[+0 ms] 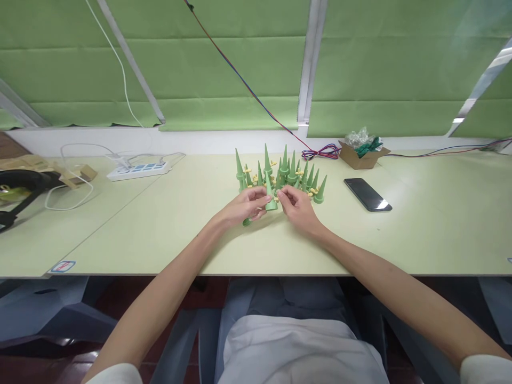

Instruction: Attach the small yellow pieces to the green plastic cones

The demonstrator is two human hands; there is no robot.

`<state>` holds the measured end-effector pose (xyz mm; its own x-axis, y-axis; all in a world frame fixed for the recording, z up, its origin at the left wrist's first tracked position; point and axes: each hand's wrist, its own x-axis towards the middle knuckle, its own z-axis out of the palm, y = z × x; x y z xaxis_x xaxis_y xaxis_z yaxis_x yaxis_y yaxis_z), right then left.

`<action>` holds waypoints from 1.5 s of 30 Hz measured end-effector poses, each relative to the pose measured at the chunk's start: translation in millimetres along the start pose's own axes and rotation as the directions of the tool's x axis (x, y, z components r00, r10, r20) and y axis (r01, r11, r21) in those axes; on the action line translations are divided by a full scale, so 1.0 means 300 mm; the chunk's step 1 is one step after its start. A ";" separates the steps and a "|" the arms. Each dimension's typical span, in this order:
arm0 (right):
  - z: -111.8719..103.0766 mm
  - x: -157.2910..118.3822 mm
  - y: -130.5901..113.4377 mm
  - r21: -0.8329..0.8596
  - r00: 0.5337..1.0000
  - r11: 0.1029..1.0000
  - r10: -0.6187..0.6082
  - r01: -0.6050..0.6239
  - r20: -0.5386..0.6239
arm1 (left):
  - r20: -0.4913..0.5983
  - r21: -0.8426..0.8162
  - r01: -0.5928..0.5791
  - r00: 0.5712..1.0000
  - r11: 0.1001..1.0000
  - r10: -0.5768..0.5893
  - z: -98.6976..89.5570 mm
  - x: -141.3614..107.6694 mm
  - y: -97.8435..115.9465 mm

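Observation:
My left hand point(248, 204) is closed round a green plant-watering spike point(269, 192), its tip pointing up. The fingers and thumb of my right hand point(296, 209) are pinched together at the spike's right side. A small yellow piece point(276, 199) shows at those fingertips, though most of it is hidden. Just behind both hands, several more green spikes point(293, 169) stand close together, with small yellow valves among them. A round green end point(247, 222) pokes out beneath my left hand; whatever it belongs to is mostly covered.
To the right lie a black phone point(367, 194) and a small cardboard box point(362, 158) of clear plastic and green material. Coiled red and blue wire point(321, 152) rests by the wall. At left are a white power strip point(138, 170) and a black headband-like object point(30, 197).

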<state>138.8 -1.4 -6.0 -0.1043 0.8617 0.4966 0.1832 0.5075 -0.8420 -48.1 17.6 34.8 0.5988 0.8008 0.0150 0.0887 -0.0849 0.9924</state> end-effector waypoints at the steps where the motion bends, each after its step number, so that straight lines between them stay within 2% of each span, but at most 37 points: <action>1: 0.000 0.001 0.000 0.010 1.000 1.000 0.010 -0.010 0.004 | -0.006 0.033 -0.012 1.000 0.999 0.012 0.000 -0.002 0.001; 9: 0.000 0.011 -0.001 0.098 0.993 0.989 0.113 -0.114 0.014 | -0.017 0.289 -0.096 0.994 0.952 0.106 0.011 -0.013 0.013; 13: -0.001 0.014 -0.005 0.165 0.981 0.967 0.192 -0.194 0.028 | -0.036 0.429 -0.166 0.979 0.888 0.201 0.017 -0.008 0.002; 17: -0.003 0.015 -0.001 0.251 0.959 0.926 0.275 -0.283 0.067 | -0.031 0.616 -0.270 0.930 0.740 0.365 0.015 0.000 -0.016; 20: -0.004 0.016 0.003 0.287 0.947 0.903 0.309 -0.320 0.084 | 0.021 0.717 -0.310 0.905 0.625 0.424 0.008 0.005 -0.027; 26: -0.003 0.018 -0.007 0.333 0.925 0.864 0.370 -0.378 0.091 | 0.155 0.766 -0.440 0.835 0.469 0.529 -0.012 0.018 -0.056; 31: -0.002 0.016 -0.013 0.349 0.908 0.840 0.408 -0.415 0.098 | 0.220 0.775 -0.511 0.770 0.372 0.599 -0.023 0.030 -0.076; 33: -0.001 0.016 -0.013 0.339 0.914 0.851 0.397 -0.401 0.085 | 0.213 0.781 -0.505 0.769 0.368 0.603 -0.022 0.030 -0.077; 36: 0.003 0.018 -0.009 0.347 0.938 0.876 0.344 -0.336 0.038 | 0.155 0.783 -0.468 0.786 0.411 0.599 -0.016 0.026 -0.074; 40: 0.008 0.020 0.004 0.360 0.973 0.910 0.231 -0.205 -0.030 | 0.001 0.748 -0.386 0.814 0.540 0.581 -0.010 0.023 -0.063; 45: 0.004 0.021 0.022 0.260 0.989 0.965 0.068 -0.032 -0.131 | -0.244 0.604 -0.294 0.817 0.741 0.523 0.005 0.023 -0.037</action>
<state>138.1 7.3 -8.7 0.0369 0.8862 0.4618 -0.0740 0.4633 -0.8831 -43.7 23.4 23.7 0.3409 0.7543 0.5611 0.3705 -0.6563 0.6573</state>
